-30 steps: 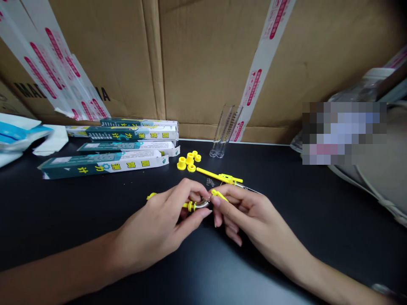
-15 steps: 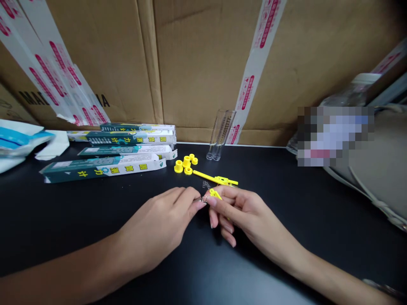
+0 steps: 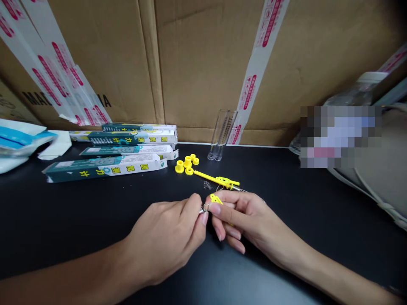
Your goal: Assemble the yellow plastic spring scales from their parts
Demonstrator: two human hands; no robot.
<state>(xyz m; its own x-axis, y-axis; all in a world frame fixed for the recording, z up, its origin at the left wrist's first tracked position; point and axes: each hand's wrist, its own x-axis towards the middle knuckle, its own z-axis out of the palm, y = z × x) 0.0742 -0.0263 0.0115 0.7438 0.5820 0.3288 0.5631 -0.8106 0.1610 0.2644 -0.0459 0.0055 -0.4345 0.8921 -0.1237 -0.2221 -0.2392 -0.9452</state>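
Observation:
My left hand (image 3: 173, 237) is closed, thumb and forefinger pinching a small silver metal spring (image 3: 202, 209), most of it hidden in the fingers. My right hand (image 3: 244, 216) is closed on a flat yellow plastic piece (image 3: 216, 199) with a hole near its tip. Between the two hands a thin wire loop (image 3: 206, 206) meets the spring's end; its exact join is too small to tell. Just beyond the right fingers lie a yellow rod with a slotted plate (image 3: 224, 182) and a few tiny dark metal bits (image 3: 207, 185).
Several yellow caps (image 3: 179, 167) stand behind my hands. Two clear tubes (image 3: 218, 135) are upright near the cardboard wall (image 3: 197, 63). Printed slim boxes (image 3: 104, 168) lie at left, white-blue packaging (image 3: 19, 142) farther left. A clear bottle (image 3: 356, 93) and a beige bag (image 3: 381, 148) are at right.
Both hands have come slightly nearer to me, still pinching their parts. More of the silver spring end shows at the left fingertips. The things on the table have stayed put.

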